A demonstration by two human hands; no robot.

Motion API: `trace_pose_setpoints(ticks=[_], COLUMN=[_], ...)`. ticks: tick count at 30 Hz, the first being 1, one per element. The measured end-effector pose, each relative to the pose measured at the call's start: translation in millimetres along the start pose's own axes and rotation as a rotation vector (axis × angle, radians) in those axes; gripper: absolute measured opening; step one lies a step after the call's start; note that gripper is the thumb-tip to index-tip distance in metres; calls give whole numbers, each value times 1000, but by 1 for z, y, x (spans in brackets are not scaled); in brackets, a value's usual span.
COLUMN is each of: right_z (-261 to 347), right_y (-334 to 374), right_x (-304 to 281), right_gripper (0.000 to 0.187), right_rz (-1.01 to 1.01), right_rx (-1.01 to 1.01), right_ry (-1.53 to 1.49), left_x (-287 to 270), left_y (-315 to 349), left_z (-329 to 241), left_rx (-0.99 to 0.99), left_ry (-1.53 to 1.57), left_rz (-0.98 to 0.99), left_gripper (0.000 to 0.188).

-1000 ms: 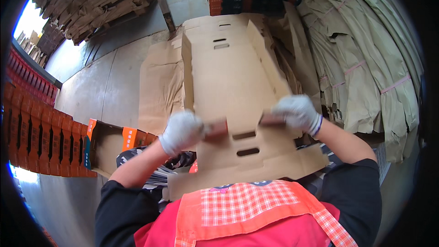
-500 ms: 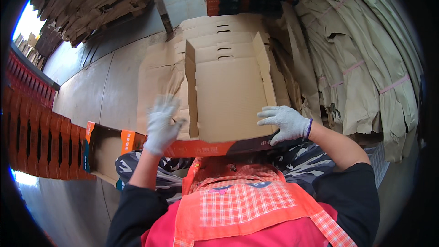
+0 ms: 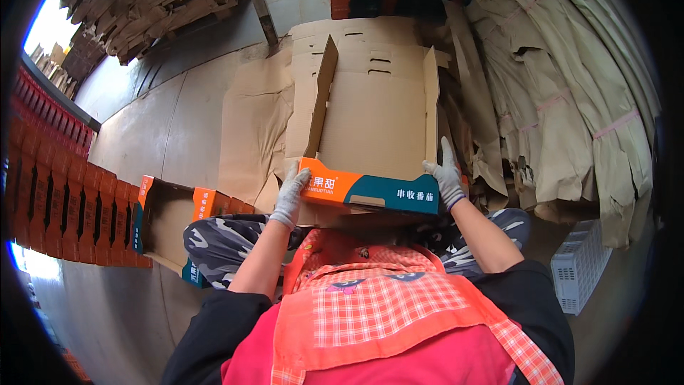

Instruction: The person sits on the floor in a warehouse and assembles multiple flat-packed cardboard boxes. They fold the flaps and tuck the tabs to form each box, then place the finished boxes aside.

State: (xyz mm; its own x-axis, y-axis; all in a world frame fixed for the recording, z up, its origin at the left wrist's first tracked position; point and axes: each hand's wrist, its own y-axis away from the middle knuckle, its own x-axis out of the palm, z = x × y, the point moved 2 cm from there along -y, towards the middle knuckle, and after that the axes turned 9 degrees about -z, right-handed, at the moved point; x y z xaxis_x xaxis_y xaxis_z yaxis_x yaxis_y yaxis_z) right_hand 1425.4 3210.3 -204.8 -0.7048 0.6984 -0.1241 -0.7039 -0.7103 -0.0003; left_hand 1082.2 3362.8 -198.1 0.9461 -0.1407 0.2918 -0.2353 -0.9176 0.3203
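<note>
Left hand (image 3: 288, 196) grips the near-left corner of the cardboard tray (image 3: 377, 121); right hand (image 3: 447, 178) grips the near-right, one finger raised. Tray sits in front of the knees, over flat cardboard (image 3: 303, 93). Near and side walls up; far end appears flat. Risk (judged): uneven corner pull could skew walls; loose folds could spring open on release. Second tray (image 3: 169, 212) beside left knee.

Warehouse: stacked cardboard (image 3: 149, 1), orange carton rows (image 3: 71, 217), concrete floor (image 3: 189, 103).
</note>
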Motion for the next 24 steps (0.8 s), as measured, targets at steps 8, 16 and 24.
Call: trace_pose_setpoints(ticks=[8, 16, 24], right_z=[126, 338, 310], right_y=[-31, 64, 15], right_x=[-23, 59, 114], right_gripper=[75, 69, 32], right_rz=[214, 378, -40], right_rx=[159, -1132, -1178], right_ry=[-352, 868, 343], left_x=[40, 115, 110], left_y=[28, 54, 154], left_z=[15, 92, -75], left_rx=[-118, -715, 1274], left_ry=[302, 358, -873], left_rz=[-91, 348, 524], left_gripper=[27, 25, 55])
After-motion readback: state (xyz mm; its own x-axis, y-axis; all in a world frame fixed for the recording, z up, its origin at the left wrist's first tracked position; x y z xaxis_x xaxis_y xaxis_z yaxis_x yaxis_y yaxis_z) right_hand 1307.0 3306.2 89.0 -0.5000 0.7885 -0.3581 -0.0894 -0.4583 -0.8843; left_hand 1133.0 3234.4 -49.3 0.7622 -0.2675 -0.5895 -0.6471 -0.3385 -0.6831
